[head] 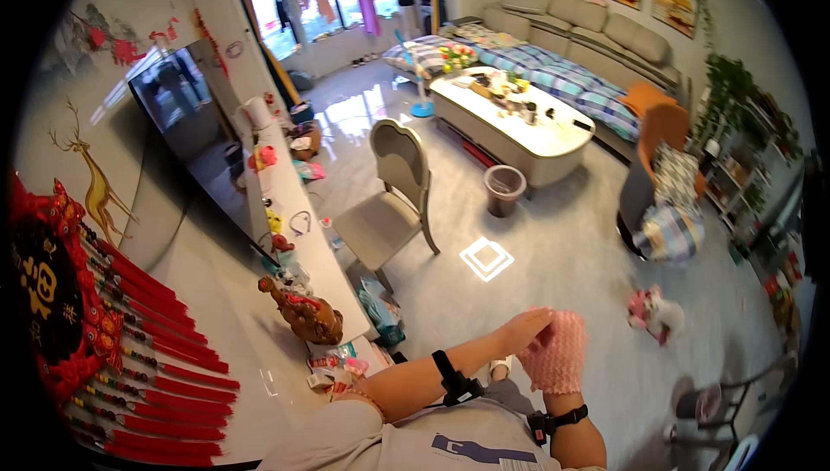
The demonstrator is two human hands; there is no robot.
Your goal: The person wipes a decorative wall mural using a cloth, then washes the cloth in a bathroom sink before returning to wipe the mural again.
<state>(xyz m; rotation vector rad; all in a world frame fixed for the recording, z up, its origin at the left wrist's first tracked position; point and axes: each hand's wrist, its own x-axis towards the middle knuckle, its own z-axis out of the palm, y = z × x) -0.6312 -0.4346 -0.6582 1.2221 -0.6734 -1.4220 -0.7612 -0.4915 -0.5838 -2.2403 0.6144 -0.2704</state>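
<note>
A pink knitted mitt or cloth (561,354) covers my right hand down to the wrist, so its fingers are hidden. My left hand (528,331) reaches across from the left and grips the thumb-side edge of the pink knit with its fingertips. Dark straps with small devices circle both forearms, one on the left forearm (457,380) and one at the right wrist (554,422). Both hands are held in front of my body, above the tiled floor (480,315).
On the left runs a long white cabinet (311,244) with toys and a brown animal figurine (305,312). Ahead stand a chair (382,225), a waste bin (504,189) and a coffee table (519,127). A small dog (658,315) in pink and an armchair (661,179) are rightward.
</note>
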